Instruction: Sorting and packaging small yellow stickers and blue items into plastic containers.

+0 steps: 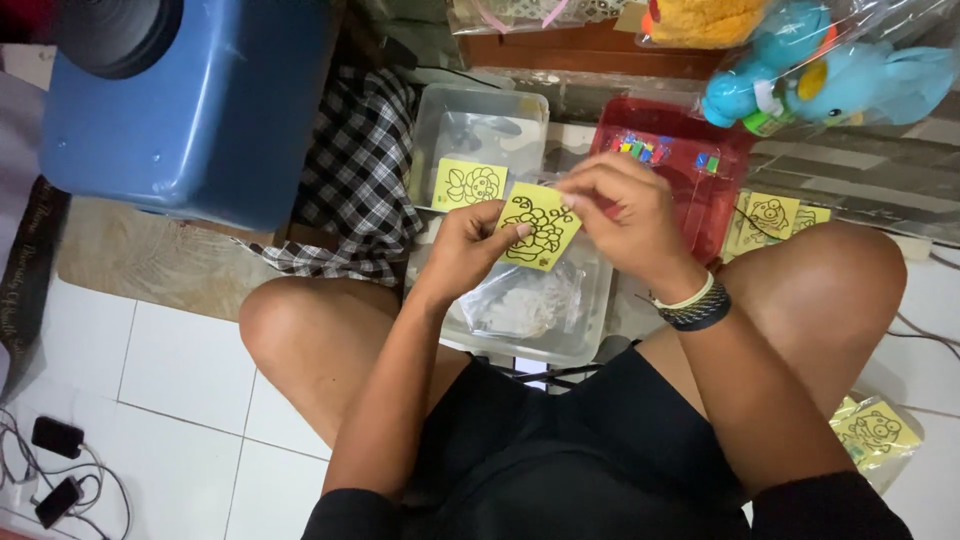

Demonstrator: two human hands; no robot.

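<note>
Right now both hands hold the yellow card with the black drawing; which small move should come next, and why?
Probably lower the yellow card toward the clear tray beneath it. Left hand pinches its left edge and right hand its top right corner, so it hangs just above the tray, where clear bags lie. A similar card lies in the clear box behind.

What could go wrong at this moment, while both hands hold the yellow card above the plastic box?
1. The left hand and right hand pinch the yellow card only at its edges, so it may bend or crease.
2. If it slips, it would likely drop into the clear box onto the plastic bag, perhaps mixing with the contents.
3. The box sits between the knees; a leg movement might tip it.
</note>
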